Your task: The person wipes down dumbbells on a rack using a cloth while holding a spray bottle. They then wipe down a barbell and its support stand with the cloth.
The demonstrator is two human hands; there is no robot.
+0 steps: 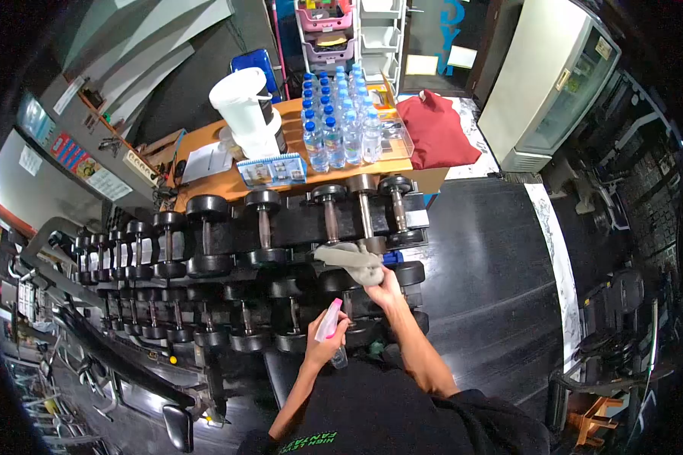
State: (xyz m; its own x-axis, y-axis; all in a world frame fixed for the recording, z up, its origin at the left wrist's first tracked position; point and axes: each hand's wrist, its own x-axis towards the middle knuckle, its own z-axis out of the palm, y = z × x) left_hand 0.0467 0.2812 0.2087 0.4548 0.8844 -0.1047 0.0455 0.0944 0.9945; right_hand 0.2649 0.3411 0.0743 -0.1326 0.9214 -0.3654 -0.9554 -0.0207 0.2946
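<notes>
My left hand (323, 345) is wrapped round a clear spray bottle (328, 321) with a pink nozzle, held low in front of my body. A grey cloth (350, 262) is bunched in my right hand (385, 290), its loose end hanging out to the left. The cloth lies against the lower end of a metal-headed dumbbell (365, 212) on the upper rack row, hiding part of it. Just right of that stands a black dumbbell (398, 208). Another black dumbbell (330, 216) is to its left.
Two rack rows of dumbbells (207, 235) stretch left. Behind them, a wooden desk (205, 186) bears several water bottles (332, 142), a white bucket (239, 98) and a desk calendar (273, 171). A red beanbag (437, 133) and a fridge (535, 83) stand back right.
</notes>
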